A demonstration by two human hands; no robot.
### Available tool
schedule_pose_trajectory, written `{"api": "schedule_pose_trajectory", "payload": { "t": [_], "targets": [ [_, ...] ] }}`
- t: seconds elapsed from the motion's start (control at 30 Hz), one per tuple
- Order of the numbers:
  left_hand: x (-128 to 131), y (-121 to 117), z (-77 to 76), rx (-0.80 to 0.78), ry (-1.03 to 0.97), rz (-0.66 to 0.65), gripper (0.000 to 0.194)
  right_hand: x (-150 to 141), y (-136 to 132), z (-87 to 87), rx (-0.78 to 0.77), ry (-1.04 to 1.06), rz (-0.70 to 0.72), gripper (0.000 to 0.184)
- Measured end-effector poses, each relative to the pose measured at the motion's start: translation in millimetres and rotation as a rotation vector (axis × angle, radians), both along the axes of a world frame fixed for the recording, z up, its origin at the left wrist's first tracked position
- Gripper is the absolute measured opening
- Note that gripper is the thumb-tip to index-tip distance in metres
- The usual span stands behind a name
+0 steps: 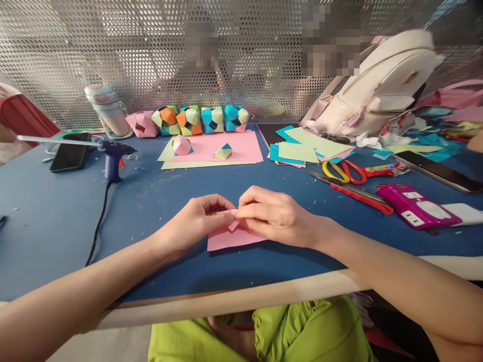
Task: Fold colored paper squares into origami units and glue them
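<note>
A pink sheet of paper (226, 239) lies on the blue table (53, 221) near its front edge. My left hand (196, 221) and my right hand (273, 213) meet over it. Both pinch a small folded flap at the sheet's top edge, fingers curled and pressed together. Most of the sheet's upper part is hidden under my fingers.
A glue gun (112, 158) and a phone (70, 151) sit at the left. Folded paper shapes (192, 120) line the back, with pink sheets (234, 148) before them. Coloured paper (309, 146), scissors (349, 173), a pink power strip (417, 206) and a white bag (381, 85) are at the right.
</note>
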State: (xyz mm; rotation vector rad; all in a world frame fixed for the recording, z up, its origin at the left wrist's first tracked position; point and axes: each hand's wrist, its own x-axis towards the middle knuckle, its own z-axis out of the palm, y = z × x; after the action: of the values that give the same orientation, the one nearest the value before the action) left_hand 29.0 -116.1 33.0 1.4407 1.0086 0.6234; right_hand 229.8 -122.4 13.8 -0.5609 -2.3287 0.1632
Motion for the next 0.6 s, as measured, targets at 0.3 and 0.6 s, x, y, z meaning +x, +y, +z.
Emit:
{"api": "schedule_pose_trajectory", "payload": {
  "t": [0.3,0.6],
  "targets": [
    [0.5,-1.3,0.9,0.090,0.070,0.027,0.022,-4.8,-0.8,3.8,-0.128,0.075,0.009,0.022],
    [-0.2,-2.0,-0.8,0.231,0.190,0.069,0.021,-6.6,-0.6,3.3,-0.183,0.093,0.010,0.018]
  ]
}}
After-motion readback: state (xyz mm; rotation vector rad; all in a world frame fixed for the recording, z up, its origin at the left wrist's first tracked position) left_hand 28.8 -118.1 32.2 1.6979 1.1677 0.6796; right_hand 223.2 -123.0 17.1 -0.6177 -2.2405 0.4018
